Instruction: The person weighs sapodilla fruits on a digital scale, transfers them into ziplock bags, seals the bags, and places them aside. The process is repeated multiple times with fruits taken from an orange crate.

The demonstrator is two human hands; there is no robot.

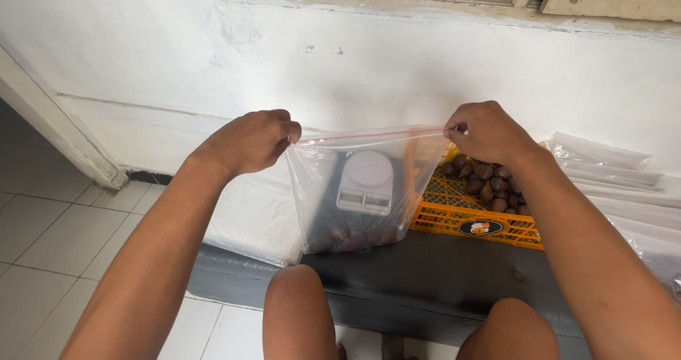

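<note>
White-tiled floor [64, 239] and a scuffed white wall [397, 69] frame a low dark bench [425, 275], with the person's bare knees [298, 310] nearest the camera. Above the bench, both hands hold a clear plastic bag [355, 197] stretched between them: the left hand [248, 141] is clenched on the left corner of its red-edged zip strip [369, 136], the right hand [486, 133] pinches the right corner. The bag hangs upright, with dark brown fruit [355, 239] settled at its bottom just above the bench. Judged from this, the seal is best closed by keeping the strip taut and level, then pressing fingertips along it from one corner to the other, with the load hanging straight so nothing spills. Behind the bag stands a small white kitchen scale [365, 181], seen only through the plastic; its display cannot be read. To the right sits an orange slatted crate [468, 214] holding more fruit, partly covered by the right wrist. Further clear bags [603, 161] lie against the wall, cut off at the frame edge. Whether the zip is already partly shut cannot be determined
</note>
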